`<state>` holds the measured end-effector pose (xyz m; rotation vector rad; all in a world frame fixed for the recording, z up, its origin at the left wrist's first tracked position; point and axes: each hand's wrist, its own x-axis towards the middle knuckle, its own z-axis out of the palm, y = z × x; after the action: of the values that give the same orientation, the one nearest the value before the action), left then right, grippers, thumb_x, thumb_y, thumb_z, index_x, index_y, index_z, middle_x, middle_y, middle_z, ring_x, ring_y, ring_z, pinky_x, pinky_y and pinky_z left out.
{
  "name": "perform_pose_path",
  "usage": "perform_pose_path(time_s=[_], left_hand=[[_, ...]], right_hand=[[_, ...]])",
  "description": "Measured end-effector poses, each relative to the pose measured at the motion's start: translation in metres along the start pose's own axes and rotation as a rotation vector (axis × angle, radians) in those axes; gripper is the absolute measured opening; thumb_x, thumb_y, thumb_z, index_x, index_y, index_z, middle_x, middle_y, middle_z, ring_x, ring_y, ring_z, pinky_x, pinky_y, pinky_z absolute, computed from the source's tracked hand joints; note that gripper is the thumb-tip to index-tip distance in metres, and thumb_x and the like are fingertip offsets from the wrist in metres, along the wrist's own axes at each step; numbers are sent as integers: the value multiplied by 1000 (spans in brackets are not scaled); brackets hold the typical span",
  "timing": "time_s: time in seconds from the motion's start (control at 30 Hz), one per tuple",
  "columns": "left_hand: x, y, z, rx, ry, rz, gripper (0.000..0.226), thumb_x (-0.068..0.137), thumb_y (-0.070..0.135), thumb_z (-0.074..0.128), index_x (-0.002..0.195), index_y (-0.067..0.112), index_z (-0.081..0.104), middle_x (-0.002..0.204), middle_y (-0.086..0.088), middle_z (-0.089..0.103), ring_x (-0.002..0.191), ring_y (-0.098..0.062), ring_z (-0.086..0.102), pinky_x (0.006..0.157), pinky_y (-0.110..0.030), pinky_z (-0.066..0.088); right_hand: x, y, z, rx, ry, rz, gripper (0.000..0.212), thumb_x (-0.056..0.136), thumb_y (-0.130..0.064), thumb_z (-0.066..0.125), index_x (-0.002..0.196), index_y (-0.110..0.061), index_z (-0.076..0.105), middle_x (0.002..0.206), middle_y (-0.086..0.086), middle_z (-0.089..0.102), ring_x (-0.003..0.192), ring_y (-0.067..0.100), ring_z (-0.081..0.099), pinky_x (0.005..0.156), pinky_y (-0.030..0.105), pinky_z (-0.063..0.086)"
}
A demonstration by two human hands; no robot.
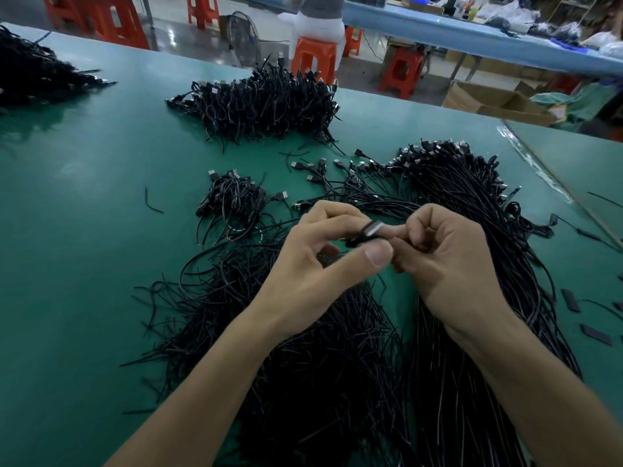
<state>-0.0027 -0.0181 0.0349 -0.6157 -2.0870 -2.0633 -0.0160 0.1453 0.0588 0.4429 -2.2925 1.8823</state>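
Observation:
My left hand [313, 261] and my right hand [448, 261] meet above the middle of a green table [84, 230]. Between them is a black coiled cable [365, 233], looped around the fingers of my left hand, whose thumb presses under it. My right hand has its fingers curled and pinches the cable's end. Under my arms lie a pile of loose black ties or wires [303, 348] and a long bundle of straight black USB cables [472, 230] on the right.
A small heap of coiled cables [232, 200] lies left of my hands, a big heap [266, 102] further back, another [33, 69] at far left. Black flat pieces [596, 333] lie at the right edge. Beyond the table stand orange stools [313, 59], cardboard boxes [499, 102] and a seated person [320, 18].

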Motion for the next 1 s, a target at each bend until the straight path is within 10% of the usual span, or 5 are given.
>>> perform_pose_path(time_s=[0.17,0.33,0.53,0.77,1.0], left_hand=[[-2,0,-3,42,23,74,72,84,85,28,97,34,76,89,10,45,93,-7,48,86,-25,40],[-1,-7,2,222,-43,-33,48,97,55,43,96,23,79,85,14,52,73,0,52,66,-13,38],[1,-12,8,171,-116,-123,24,95,29,54,104,15,71,88,10,66,80,-7,62,73,-23,49],[1,-13,4,-206,-8,-216,46,100,27,32,93,7,72,88,-7,72,89,-25,67,88,-44,56],[5,-20,8,-185,117,-368,66,92,68,26,81,32,80,90,-2,78,93,-17,73,97,-41,53]], right_hand=[[1,6,-5,-229,155,-73,47,83,-3,77,62,-29,44,72,6,68,73,14,69,67,30,55],[-4,2,2,-542,262,-322,40,85,-4,75,66,-21,44,74,-12,65,75,5,64,62,11,48],[-5,2,10,-662,312,-581,33,85,1,74,68,-13,50,81,-3,65,74,15,65,68,22,51],[-9,5,21,-269,277,-356,41,86,-5,73,69,-27,44,83,-13,67,83,9,69,72,19,53],[-10,12,16,-205,207,-229,44,84,0,75,65,-25,44,77,-4,69,86,18,71,80,37,59]])
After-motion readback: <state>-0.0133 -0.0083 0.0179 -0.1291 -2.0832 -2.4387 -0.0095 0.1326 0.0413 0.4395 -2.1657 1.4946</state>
